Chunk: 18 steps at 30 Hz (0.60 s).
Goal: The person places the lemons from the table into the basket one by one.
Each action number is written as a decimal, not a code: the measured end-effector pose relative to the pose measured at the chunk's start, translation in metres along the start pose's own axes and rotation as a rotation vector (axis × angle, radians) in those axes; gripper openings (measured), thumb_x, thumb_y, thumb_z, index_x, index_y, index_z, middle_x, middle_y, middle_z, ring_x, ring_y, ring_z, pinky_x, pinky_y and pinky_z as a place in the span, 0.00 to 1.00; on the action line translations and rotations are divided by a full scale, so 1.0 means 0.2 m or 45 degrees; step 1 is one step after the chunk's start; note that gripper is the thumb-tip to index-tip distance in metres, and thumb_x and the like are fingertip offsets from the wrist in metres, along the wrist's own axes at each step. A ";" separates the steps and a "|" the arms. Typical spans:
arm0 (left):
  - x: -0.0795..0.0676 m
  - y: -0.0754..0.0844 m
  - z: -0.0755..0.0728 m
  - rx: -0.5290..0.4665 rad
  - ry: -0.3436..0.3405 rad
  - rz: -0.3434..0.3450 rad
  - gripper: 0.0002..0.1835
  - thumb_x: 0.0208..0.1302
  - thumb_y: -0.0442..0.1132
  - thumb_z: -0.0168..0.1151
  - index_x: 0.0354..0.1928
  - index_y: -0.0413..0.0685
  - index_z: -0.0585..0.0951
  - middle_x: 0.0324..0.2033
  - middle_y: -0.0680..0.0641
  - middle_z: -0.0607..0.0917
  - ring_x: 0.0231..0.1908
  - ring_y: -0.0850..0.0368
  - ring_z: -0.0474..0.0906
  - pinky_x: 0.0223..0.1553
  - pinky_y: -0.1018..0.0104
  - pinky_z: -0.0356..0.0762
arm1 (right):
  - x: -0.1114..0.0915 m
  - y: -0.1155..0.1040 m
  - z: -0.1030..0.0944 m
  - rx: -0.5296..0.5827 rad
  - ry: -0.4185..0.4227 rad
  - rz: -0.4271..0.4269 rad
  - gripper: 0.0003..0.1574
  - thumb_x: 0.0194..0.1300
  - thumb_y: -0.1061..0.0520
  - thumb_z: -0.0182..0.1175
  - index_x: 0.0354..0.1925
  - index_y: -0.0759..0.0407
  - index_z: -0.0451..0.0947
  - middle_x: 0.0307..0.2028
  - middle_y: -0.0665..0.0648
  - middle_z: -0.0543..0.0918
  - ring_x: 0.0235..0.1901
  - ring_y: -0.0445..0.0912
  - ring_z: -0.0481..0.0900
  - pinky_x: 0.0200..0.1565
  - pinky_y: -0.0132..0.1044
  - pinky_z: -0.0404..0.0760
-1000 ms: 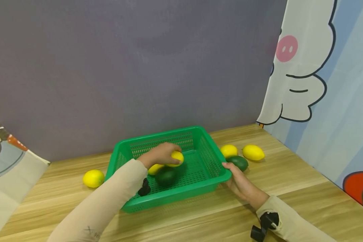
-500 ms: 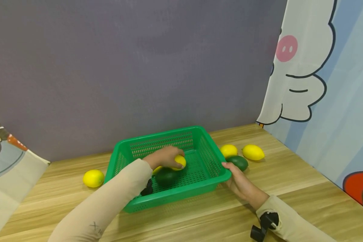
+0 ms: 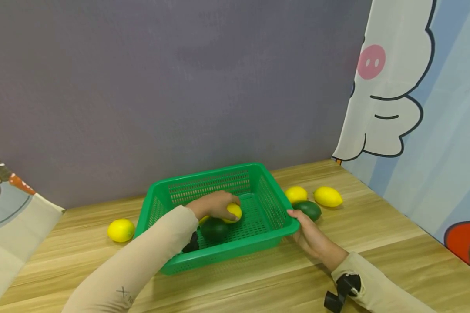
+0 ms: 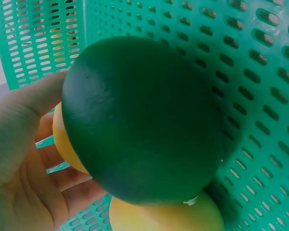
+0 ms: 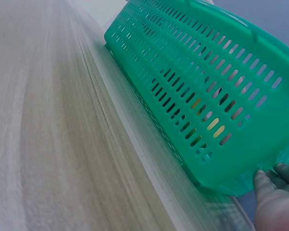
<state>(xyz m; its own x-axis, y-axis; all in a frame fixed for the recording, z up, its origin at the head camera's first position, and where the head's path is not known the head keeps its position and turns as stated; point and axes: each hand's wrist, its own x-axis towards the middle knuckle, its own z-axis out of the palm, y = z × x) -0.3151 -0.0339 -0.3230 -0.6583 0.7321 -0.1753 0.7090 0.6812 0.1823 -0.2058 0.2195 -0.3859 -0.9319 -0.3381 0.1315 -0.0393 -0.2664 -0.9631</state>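
My left hand (image 3: pixel 215 204) reaches into a green plastic basket (image 3: pixel 227 255), its fingers and thumb around a yellow lemon (image 3: pixel 235 211). In the left wrist view, a dark green avocado (image 4: pixel 139 120) fills the foreground and hides much of this lemon (image 4: pixel 65 139). Another lemon (image 4: pixel 164 215) lies against the avocado's lower side; in the head view the hand mostly covers it. At the basket's near right corner my right hand (image 3: pixel 313 239) grips the rim, thumb on top and fingers beneath. The right wrist view shows those fingertips (image 5: pixel 264 180) at the corner.
On the wooden tabletop (image 3: pixel 227 291), one lemon (image 3: pixel 121 230) lies just left of the basket. To the right are a lemon (image 3: pixel 296 195), a second lemon (image 3: pixel 328 197) and a green avocado (image 3: pixel 307 211). A grey panel (image 3: pixel 180 95) rises behind the table.
My left hand has shifted slightly right and lower inside the basket, with the lemon in its grasp. The right hand and the basket have stayed in place.
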 end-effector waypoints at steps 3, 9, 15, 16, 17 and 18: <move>0.00 0.00 0.00 0.008 -0.009 0.009 0.24 0.61 0.47 0.63 0.57 0.46 0.77 0.49 0.48 0.80 0.40 0.57 0.73 0.41 0.62 0.73 | 0.00 0.00 0.00 -0.007 0.005 0.001 0.18 0.74 0.52 0.35 0.47 0.52 0.71 0.42 0.46 0.79 0.44 0.38 0.75 0.50 0.30 0.72; -0.02 0.00 -0.02 -0.014 -0.035 0.023 0.25 0.61 0.46 0.63 0.59 0.45 0.76 0.54 0.47 0.79 0.49 0.53 0.74 0.50 0.58 0.73 | 0.00 0.00 0.00 -0.016 0.001 0.001 0.18 0.74 0.51 0.35 0.47 0.52 0.71 0.41 0.45 0.79 0.44 0.38 0.75 0.50 0.29 0.72; -0.03 -0.02 -0.07 -0.098 -0.013 0.041 0.23 0.63 0.45 0.62 0.58 0.45 0.76 0.56 0.47 0.77 0.57 0.48 0.71 0.58 0.54 0.69 | 0.00 0.00 0.00 -0.029 0.008 0.021 0.17 0.74 0.51 0.36 0.49 0.52 0.70 0.42 0.46 0.78 0.45 0.39 0.75 0.51 0.30 0.71; -0.04 -0.03 -0.08 -0.110 -0.004 0.051 0.23 0.63 0.45 0.61 0.58 0.45 0.76 0.57 0.47 0.77 0.58 0.48 0.71 0.58 0.54 0.69 | 0.00 0.00 0.00 -0.028 0.010 0.023 0.17 0.74 0.51 0.36 0.49 0.52 0.70 0.42 0.45 0.78 0.45 0.39 0.75 0.51 0.30 0.71; -0.04 -0.03 -0.09 -0.123 0.005 0.066 0.23 0.63 0.45 0.61 0.59 0.44 0.75 0.57 0.47 0.77 0.58 0.47 0.71 0.58 0.54 0.69 | 0.00 0.00 0.01 -0.028 0.013 0.024 0.17 0.74 0.51 0.36 0.48 0.52 0.70 0.42 0.45 0.78 0.45 0.39 0.75 0.51 0.30 0.71; -0.05 -0.04 -0.11 -0.135 0.017 0.077 0.23 0.64 0.45 0.61 0.59 0.44 0.75 0.57 0.46 0.77 0.58 0.47 0.71 0.58 0.54 0.70 | 0.00 0.00 0.01 -0.027 0.014 0.025 0.17 0.74 0.51 0.36 0.48 0.52 0.70 0.42 0.45 0.78 0.44 0.38 0.75 0.51 0.30 0.71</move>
<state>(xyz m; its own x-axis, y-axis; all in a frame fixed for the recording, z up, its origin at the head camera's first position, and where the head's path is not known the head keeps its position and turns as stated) -0.3189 -0.0467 -0.3014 -0.6190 0.7713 -0.1480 0.7173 0.6319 0.2935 -0.2051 0.2188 -0.3850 -0.9364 -0.3332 0.1097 -0.0280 -0.2406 -0.9702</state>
